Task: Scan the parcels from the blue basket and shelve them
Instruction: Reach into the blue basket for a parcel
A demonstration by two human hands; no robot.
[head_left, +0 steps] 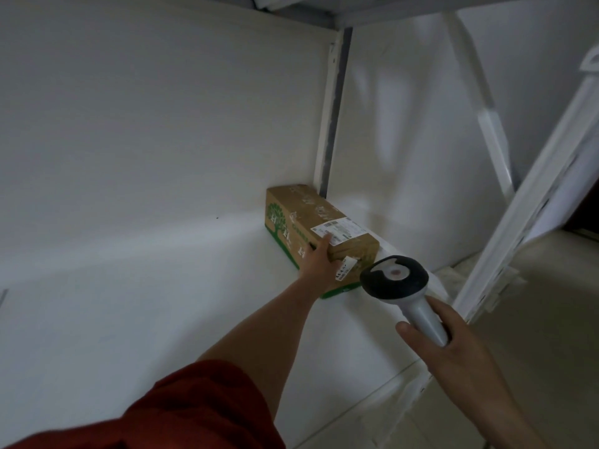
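The left hand (319,258), fingers spread flat, presses the long brown cardboard box (324,218) on the white shelf (162,286). The right hand (453,341) wraps round the grey, black-headed scanner (393,277).

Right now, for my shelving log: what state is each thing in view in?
parcel: lies flat on the shelf, taped shut, label up.
shelf: bears the parcel near its rear upright.
left hand: rests on the parcel's near end.
scanner: held by its handle, head toward the parcel.
right hand: grips the scanner's handle.
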